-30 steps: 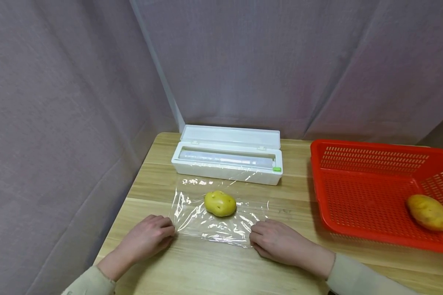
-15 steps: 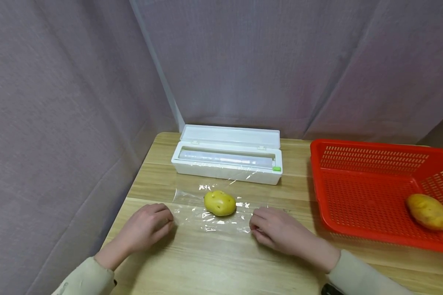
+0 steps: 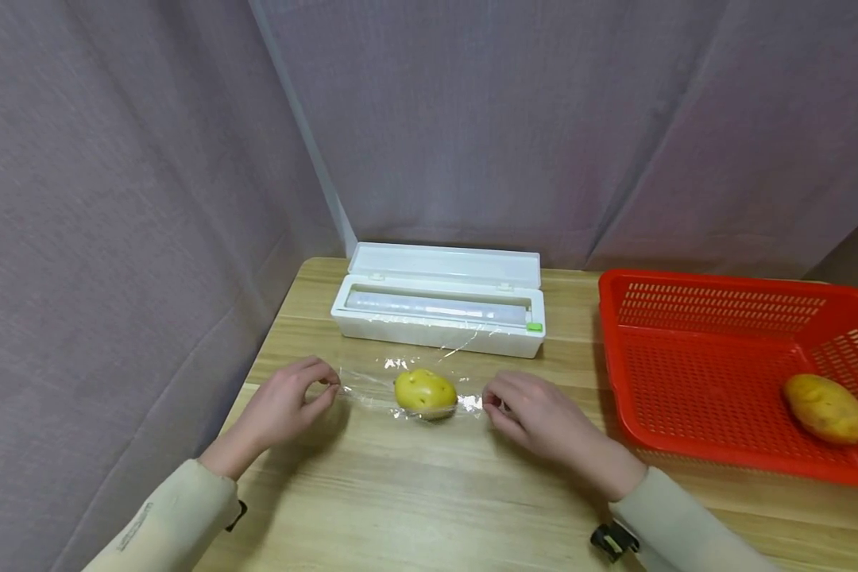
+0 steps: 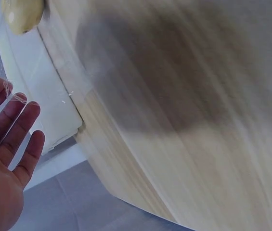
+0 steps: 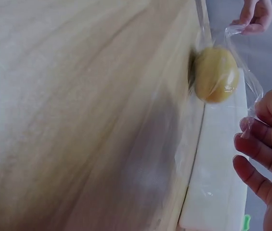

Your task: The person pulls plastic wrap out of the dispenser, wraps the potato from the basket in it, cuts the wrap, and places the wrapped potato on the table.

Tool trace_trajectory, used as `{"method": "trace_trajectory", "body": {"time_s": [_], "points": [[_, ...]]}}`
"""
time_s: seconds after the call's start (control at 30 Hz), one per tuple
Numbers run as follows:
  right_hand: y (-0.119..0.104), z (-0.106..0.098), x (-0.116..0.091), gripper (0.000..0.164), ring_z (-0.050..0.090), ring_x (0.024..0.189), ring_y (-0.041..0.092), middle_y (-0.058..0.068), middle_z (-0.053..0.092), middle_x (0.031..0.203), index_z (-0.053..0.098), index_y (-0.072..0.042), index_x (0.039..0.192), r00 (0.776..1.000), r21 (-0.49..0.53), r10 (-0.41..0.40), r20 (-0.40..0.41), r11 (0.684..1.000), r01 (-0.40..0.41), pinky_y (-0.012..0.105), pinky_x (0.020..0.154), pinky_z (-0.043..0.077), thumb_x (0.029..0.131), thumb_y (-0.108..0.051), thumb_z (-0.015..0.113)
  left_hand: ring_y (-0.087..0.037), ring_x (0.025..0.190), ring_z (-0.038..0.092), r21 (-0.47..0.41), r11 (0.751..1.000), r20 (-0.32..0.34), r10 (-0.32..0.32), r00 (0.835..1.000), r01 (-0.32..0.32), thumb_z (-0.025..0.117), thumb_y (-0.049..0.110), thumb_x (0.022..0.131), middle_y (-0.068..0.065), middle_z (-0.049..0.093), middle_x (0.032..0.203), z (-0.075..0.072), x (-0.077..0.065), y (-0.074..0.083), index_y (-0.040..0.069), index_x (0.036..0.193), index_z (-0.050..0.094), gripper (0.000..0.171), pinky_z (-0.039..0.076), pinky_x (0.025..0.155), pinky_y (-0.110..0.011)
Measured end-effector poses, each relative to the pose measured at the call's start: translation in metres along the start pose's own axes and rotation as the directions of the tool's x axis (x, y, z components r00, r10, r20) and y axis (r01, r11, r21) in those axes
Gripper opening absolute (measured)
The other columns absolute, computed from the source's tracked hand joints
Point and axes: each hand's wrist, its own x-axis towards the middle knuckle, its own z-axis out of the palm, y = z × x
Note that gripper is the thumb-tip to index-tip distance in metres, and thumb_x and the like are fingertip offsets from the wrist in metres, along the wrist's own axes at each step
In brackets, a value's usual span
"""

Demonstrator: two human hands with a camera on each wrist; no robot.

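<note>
Currently, our left hand (image 3: 282, 409) pinches one end of a clear, shiny plastic film (image 3: 469, 403) between thumb and fingertips, and our right hand (image 3: 539, 413) pinches the other end likewise, the film's near edge stretched between them. Between our hands sits a yellow oval potato (image 3: 425, 390), with that edge crossing its near side, over a pale wood-grained counter (image 3: 400, 508). Just beyond, the film reaches a white oblong plastic box (image 3: 400, 327), its lid folded back and a translucent roll (image 3: 436, 305) inside. To our right, a brownish-yellow oval potato (image 3: 825, 409) lies in a red perforated plastic basket (image 3: 693, 377).
</note>
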Motion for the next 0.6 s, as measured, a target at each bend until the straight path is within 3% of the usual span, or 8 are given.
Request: {"method": "trace_trajectory", "body": {"time_s": [0.2,0.6], "points": [[0.011,0.003,0.001,0.007,0.058,0.08,0.01,-0.007,0.063,0.089,0.067,-0.014,0.096,0.998,-0.014,0.015,-0.054,1.0,-0.016,0.032,0.073,0.057,0.094,-0.01,0.073,-0.02,0.09,0.074,-0.016,0.998,-0.015,-0.06,0.998,0.059,0.076,0.005,0.093,0.002,0.073,0.096,0.004,0.013,-0.003,0.015,0.093,0.073,0.01,0.062,0.079,-0.041],[0.022,0.006,0.002,0.011,0.056,0.076,0.008,-0.008,0.061,0.084,0.067,-0.015,0.095,0.996,-0.041,0.062,-0.062,0.997,-0.065,0.032,0.068,0.055,0.092,-0.007,0.074,-0.024,0.095,0.073,-0.03,0.989,0.006,-0.146,0.989,0.146,0.072,0.008,0.093,-0.001,0.073,0.099,0.011,0.023,-0.01,0.011,0.095,0.073,0.004,0.062,0.083,-0.046]]}}
